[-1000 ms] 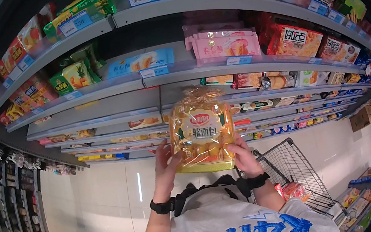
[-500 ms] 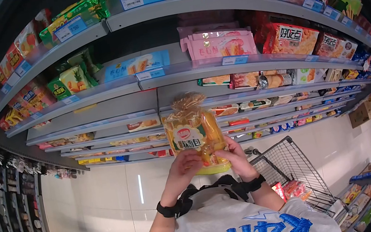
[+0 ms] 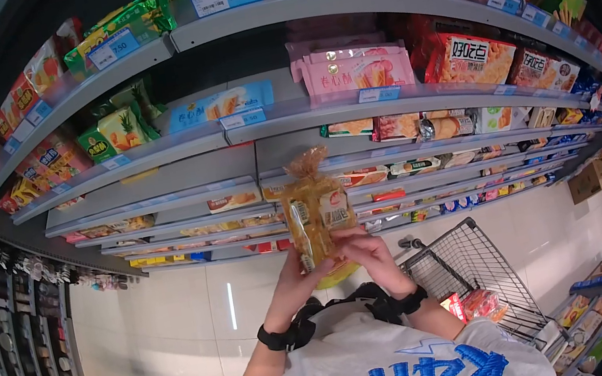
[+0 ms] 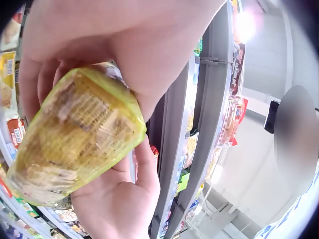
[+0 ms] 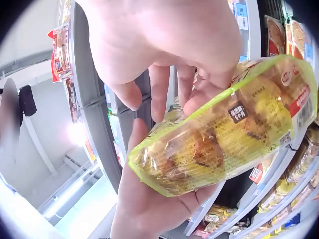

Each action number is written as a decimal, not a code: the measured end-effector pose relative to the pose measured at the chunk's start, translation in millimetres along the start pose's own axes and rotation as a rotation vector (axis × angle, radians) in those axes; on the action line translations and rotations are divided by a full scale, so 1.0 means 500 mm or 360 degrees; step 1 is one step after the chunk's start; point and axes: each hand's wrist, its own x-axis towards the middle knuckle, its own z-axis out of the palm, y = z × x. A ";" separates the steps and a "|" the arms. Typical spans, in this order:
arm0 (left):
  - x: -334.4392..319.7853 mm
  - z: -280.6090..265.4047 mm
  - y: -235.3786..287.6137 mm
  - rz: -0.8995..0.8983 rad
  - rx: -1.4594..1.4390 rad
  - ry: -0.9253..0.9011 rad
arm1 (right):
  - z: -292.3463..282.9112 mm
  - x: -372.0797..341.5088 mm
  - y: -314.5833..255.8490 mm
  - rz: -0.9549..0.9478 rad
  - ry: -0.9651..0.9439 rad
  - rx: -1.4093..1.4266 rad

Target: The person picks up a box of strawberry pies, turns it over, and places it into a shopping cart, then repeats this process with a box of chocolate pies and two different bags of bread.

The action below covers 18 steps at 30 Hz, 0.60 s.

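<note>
A clear, yellow-bottomed bag of bread [image 3: 310,219] stands upright in front of the body, its gathered top uppermost. Its narrow side and part of the label face the head camera. My left hand [image 3: 291,285] grips the lower part, the thumb on the near side and the fingers round behind. Loosely bent, the fingers of my right hand [image 3: 372,257] touch the bag's other side, while the right thumb stands apart from it in the right wrist view. The printed underside of the bag [image 4: 82,134] fills much of the left wrist view.
Shelves of packaged snacks rise ahead, with pink packets [image 3: 357,72] and a blue packet [image 3: 220,105] on one of them. A wire shopping cart [image 3: 483,260] stands at the right, holding red packages [image 3: 483,305]. More racks line the left side.
The bag has turned from its front face to its narrow side. Both hands have shifted round it and closer together; the right hand has loosened from its earlier hold on the edge.
</note>
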 end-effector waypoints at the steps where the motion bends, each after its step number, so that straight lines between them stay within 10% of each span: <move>1: 0.001 -0.001 -0.003 0.0002 0.0000 0.0000 | 0.013 -0.001 -0.003 -0.0017 -0.0004 -0.0002; 18: -0.018 -0.037 -0.002 0.0007 -0.0331 0.0041 | -0.082 0.012 0.095 0.0359 0.0632 0.0322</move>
